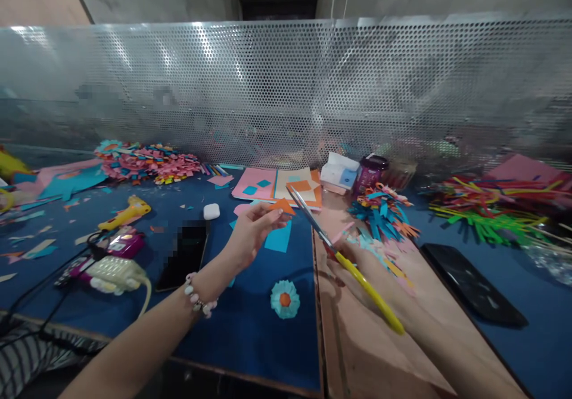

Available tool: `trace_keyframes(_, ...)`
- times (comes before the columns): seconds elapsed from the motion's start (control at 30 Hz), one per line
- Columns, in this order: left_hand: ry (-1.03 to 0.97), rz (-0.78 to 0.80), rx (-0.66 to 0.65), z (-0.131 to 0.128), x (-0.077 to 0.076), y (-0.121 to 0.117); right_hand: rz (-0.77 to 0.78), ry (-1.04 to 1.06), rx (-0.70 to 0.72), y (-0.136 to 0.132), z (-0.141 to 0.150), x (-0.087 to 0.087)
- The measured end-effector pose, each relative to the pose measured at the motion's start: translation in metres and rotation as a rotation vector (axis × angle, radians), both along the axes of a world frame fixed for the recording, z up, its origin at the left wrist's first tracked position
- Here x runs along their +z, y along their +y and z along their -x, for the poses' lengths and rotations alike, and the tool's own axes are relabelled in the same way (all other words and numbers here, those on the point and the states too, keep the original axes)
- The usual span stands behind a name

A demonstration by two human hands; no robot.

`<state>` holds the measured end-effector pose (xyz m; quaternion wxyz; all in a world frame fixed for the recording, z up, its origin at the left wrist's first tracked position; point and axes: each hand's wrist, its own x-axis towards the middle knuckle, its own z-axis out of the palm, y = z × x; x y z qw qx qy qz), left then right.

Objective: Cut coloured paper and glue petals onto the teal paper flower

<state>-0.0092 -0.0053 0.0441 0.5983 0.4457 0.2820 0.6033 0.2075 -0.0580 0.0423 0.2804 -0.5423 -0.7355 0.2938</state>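
My left hand (248, 232), with a beaded bracelet at its wrist, pinches a small orange paper piece (283, 206) between thumb and fingers. My right hand (357, 268) is closed around scissors (315, 223) with long silver blades and a yellow handle part. Their tips point up and left, close to the orange piece; I cannot tell if the blades are apart. A light-blue paper flower (285, 299) with an orange centre lies below my hands. Blue paper (277, 238) lies under my left hand.
Paper sheets (254, 184) lie behind my hands. On the left are a phone (185, 256), a yellow glue gun (126, 213), a power strip (114, 273) and a heap of paper bits (152, 164). At the right are another phone (473, 283) and coloured strips (478, 220). A perforated metal panel (277, 89) stands behind.
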Motion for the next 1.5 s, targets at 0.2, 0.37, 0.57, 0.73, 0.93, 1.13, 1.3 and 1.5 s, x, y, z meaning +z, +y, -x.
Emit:
trace_keyframes(0.2,-0.003,0.020,0.000,-0.003,0.003,-0.007,-0.024,-0.012,0.044,0.002,-0.003,-0.005)
trace_keyframes(0.37,-0.011,0.027,-0.010,-0.005,0.003,-0.009,0.006,0.008,0.057,-0.002,0.001,-0.006)
trace_keyframes(0.57,-0.008,0.013,-0.011,-0.006,0.002,-0.010,0.007,-0.004,0.037,-0.002,0.002,-0.009)
trace_keyframes(0.73,0.014,-0.021,-0.028,-0.007,0.001,-0.011,-0.006,-0.024,0.049,0.000,0.000,-0.015)
trace_keyframes(0.93,0.030,-0.031,-0.039,-0.006,0.001,-0.012,-0.004,0.024,0.056,0.001,0.000,-0.020)
trace_keyframes(1.13,0.042,-0.011,-0.022,-0.006,0.001,-0.013,-0.017,0.026,0.052,0.001,0.000,-0.022)
trace_keyframes(1.3,0.040,-0.011,-0.023,-0.007,0.000,-0.012,-0.010,0.024,0.046,0.002,0.002,-0.020)
trace_keyframes(1.5,0.025,-0.009,-0.036,-0.008,-0.001,-0.012,-0.022,-0.013,0.043,0.000,0.005,-0.015)
